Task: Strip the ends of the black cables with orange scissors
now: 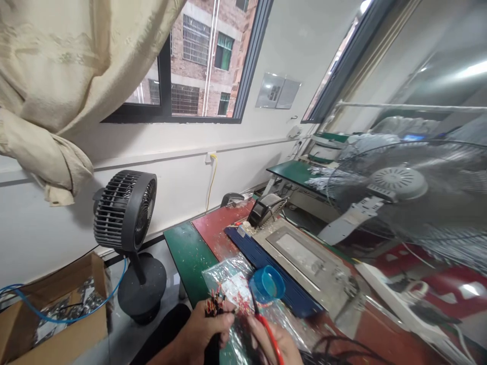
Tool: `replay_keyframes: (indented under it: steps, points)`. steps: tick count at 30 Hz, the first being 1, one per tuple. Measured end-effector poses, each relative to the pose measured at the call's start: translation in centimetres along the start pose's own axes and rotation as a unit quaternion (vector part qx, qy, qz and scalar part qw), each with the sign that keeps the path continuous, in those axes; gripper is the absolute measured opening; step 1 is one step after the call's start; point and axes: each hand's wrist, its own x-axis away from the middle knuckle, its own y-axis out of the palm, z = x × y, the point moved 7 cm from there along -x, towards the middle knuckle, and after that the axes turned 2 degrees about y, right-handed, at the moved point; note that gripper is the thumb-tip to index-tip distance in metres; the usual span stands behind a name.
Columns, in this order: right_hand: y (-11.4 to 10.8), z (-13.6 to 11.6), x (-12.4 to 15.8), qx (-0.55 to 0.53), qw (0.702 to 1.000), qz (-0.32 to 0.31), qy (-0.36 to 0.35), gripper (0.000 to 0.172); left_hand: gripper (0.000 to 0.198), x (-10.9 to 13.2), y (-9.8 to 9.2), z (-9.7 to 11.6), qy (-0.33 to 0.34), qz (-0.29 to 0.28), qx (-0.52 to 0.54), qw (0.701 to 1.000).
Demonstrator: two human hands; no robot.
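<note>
Both hands work close: left hand (pixel 201 327) grips wire bundle (pixel 215 305) firmly; right hand (pixel 272 342), at three o'clock, pinches red wire (pixel 271 334); better keep ends aligned.

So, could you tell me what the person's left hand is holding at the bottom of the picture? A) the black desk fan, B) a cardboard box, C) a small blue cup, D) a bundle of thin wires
D: the left hand is closed around a bundle of thin wires with red and dark tips, while the small blue cup lies apart on the clear plastic bag.
</note>
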Motion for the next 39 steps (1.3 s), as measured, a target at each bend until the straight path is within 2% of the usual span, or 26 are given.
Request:
replay_keyframes:
  steps: [3,6,12,17,20,24,28,32,36,39]
  points:
    - [0.0,-0.6,0.3,-0.082,0.997,0.006,-0.001,0.056,0.038,0.4,0.6,-0.1,-0.002,-0.032,0.000,0.999]
    - [0.5,-0.5,0.2,-0.118,0.993,-0.006,-0.023,0.056,0.032,0.7,1.2,-0.1,-0.005,-0.055,0.008,0.998]
    - [1.4,0.8,-0.6,-0.123,0.990,-0.038,-0.051,0.053,0.029,1.3,2.0,0.2,-0.009,-0.064,0.005,0.998]
    - [1.6,0.4,-0.4,-0.126,0.989,-0.060,-0.059,0.050,0.026,1.3,1.7,-0.2,-0.009,-0.041,0.033,0.999]
    - [2.0,0.1,-0.1,-0.123,0.988,-0.068,-0.057,0.048,0.028,1.0,1.7,-0.5,-0.007,-0.070,0.031,0.997]
    - [3.1,-0.7,0.6,-0.189,0.977,-0.093,-0.026,0.050,0.033,0.8,2.0,-0.5,-0.003,-0.117,0.013,0.993]
    - [3.7,-1.1,1.5,-0.268,0.959,-0.073,0.049,0.051,0.035,1.0,1.9,-0.1,-0.011,-0.119,0.019,0.993]
    - [4.1,-1.0,1.8,-0.314,0.943,-0.080,0.072,0.051,0.031,1.2,2.2,0.0,-0.014,-0.135,0.028,0.990]
    - [3.8,-0.4,1.4,-0.284,0.955,-0.063,0.055,0.051,0.035,1.0,2.2,-0.1,-0.003,-0.142,0.035,0.989]
    - [3.4,-0.9,1.1,-0.240,0.969,-0.054,0.003,0.053,0.039,0.7,2.0,-0.3,0.002,-0.128,0.027,0.991]
